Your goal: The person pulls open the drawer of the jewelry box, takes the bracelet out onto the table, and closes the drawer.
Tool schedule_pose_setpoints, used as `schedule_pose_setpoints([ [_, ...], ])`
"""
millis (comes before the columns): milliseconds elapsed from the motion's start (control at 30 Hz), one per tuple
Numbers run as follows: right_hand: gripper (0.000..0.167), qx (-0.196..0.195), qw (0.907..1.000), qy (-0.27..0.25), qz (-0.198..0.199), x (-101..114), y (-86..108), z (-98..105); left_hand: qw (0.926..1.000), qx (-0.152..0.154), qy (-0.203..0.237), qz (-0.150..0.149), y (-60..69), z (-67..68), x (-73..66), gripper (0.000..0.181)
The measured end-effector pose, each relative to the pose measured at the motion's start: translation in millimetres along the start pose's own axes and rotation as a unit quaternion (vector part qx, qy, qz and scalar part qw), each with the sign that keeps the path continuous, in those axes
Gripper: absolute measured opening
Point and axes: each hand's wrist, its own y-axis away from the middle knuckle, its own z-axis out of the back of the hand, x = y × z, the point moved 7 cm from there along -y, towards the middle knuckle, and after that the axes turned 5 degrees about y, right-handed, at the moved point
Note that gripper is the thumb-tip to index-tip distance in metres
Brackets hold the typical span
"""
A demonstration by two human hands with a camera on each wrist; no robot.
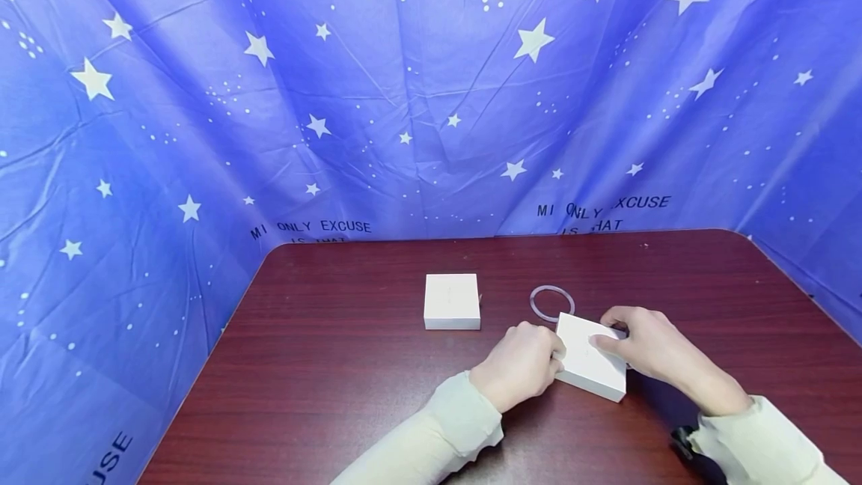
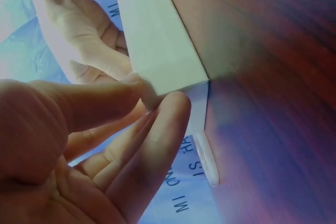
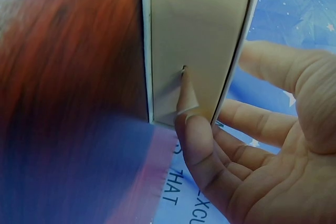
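A white drawer box (image 1: 591,358) is held tilted near the front right of the table. My left hand (image 1: 521,361) pinches its left end between thumb and fingers; in the left wrist view the fingertips (image 2: 176,106) press at the box's corner. My right hand (image 1: 649,343) grips the right side, thumb over the top face. The right wrist view shows the drawer's end with a small ribbon tab (image 3: 187,90) coming out of a slit, one fingertip (image 3: 198,129) touching by the tab's end. Just behind the box lies a pale lilac bangle (image 1: 552,303), partly covered by it.
A second white box (image 1: 451,302) rests on the dark red wooden table (image 1: 323,365), left of the bangle. A blue curtain (image 1: 417,96) with stars and lettering hangs along the table's back and sides. Something black (image 1: 683,440) is at the right sleeve.
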Motion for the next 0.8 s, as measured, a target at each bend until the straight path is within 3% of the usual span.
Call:
schedule_pose_setpoints([
  [567, 0.023, 0.005, 0.9999, -0.006, 0.009, 9.9, -4.8, -5.8, 0.9984, 0.009, 0.036, 0.042, 7.4, 3.2, 12.3, 0.027],
  [800, 0.02, 0.005, 0.9999, -0.005, 0.011, 16.7, -5.9, -6.7, 0.9976, 0.016, 0.044, 0.052, 12.6, 5.4, 15.9, 0.013],
])
